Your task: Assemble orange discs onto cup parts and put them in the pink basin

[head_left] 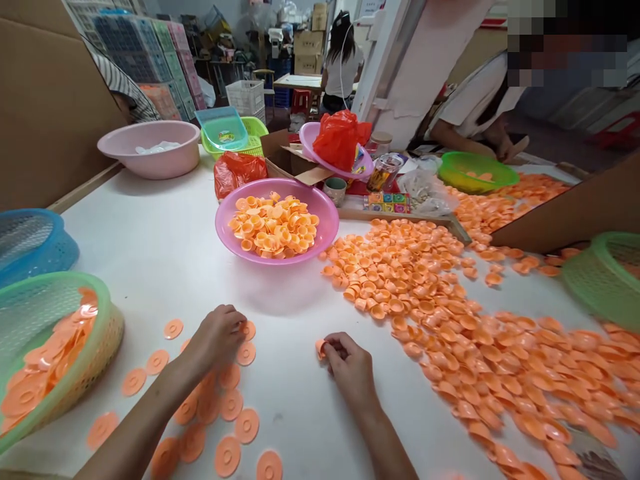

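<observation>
My left hand (220,337) is low over the white table, its fingers bent together at the edge of a small orange plastic saucer (249,329). More flat saucers (231,405), each with a raised ring in the middle, lie scattered below that hand and forearm. My right hand (350,370) pinches a small orange plastic cup (320,348) between thumb and fingers, just above the table. To its right spreads a large heap of similar orange cups (400,267). A pink bowl (277,257) ahead of both hands holds many orange cups, some seemingly joined to saucers.
At left, a green mesh basket (107,333) holds orange saucers, beside a blue basket (63,250). A pale pink basin (165,167), red bags (240,173) and an open carton (285,157) line the back. A co-worker's hands (503,140) are by a green bowl (475,179).
</observation>
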`<action>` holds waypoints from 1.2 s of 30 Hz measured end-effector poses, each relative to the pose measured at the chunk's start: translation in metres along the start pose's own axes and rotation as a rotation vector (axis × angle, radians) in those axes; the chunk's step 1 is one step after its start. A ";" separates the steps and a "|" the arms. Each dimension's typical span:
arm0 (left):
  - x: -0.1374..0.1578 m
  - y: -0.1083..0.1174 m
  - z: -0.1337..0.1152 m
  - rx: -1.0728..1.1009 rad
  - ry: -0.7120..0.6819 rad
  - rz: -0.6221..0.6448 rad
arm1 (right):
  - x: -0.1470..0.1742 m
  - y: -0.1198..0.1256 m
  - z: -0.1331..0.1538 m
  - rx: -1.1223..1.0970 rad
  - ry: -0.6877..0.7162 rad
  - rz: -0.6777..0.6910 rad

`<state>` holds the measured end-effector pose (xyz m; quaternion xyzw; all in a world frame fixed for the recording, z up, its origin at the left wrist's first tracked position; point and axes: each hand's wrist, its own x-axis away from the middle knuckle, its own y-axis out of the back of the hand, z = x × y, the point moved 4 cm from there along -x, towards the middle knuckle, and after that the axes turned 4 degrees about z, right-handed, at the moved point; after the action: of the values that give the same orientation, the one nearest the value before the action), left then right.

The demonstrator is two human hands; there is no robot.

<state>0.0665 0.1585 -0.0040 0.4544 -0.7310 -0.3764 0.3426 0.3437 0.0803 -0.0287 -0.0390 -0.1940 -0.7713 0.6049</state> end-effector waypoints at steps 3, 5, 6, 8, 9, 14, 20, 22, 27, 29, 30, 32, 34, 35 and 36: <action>-0.013 -0.025 -0.046 0.032 -0.138 0.013 | 0.002 0.005 0.003 -0.076 -0.072 -0.011; -0.015 -0.046 -0.085 0.028 -0.257 0.045 | 0.005 0.012 0.002 -0.083 -0.097 -0.017; -0.014 -0.056 -0.102 0.024 -0.300 0.063 | 0.006 0.016 0.000 -0.072 -0.108 -0.023; -0.009 -0.075 -0.127 0.019 -0.359 0.093 | 0.010 0.025 -0.005 -0.038 -0.133 -0.030; -0.006 -0.083 -0.134 0.021 -0.371 0.098 | 0.012 0.029 -0.008 -0.024 -0.147 -0.031; 0.000 -0.105 -0.134 0.085 -0.362 0.097 | 0.019 0.027 -0.016 0.029 -0.207 0.008; -0.002 -0.096 -0.128 0.323 -0.325 0.176 | 0.019 0.014 0.002 0.272 -0.062 0.060; -0.005 -0.091 -0.130 0.479 -0.220 0.263 | 0.019 0.014 0.004 0.305 -0.019 0.075; -0.008 -0.086 -0.138 0.449 0.101 0.272 | 0.020 0.015 0.004 0.374 0.054 0.066; -0.008 -0.087 -0.142 0.374 0.120 0.253 | 0.019 0.015 0.004 0.405 0.071 0.060; -0.007 -0.088 -0.143 0.357 0.121 0.256 | 0.018 0.014 0.005 0.424 0.077 0.061; -0.007 -0.090 -0.142 0.328 0.127 0.278 | 0.017 0.012 0.005 0.465 0.079 0.073; -0.006 -0.091 -0.141 0.302 0.119 0.285 | 0.020 0.008 0.004 0.466 0.077 0.069; -0.004 -0.092 -0.141 0.293 0.103 0.271 | 0.023 0.007 0.003 0.445 0.077 0.047; -0.003 -0.093 -0.141 0.290 0.082 0.247 | 0.026 0.005 0.001 0.415 0.079 0.014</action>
<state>0.2241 0.0990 -0.0169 0.4206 -0.8133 -0.2035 0.3468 0.3416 0.0558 -0.0183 0.1155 -0.3245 -0.7117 0.6123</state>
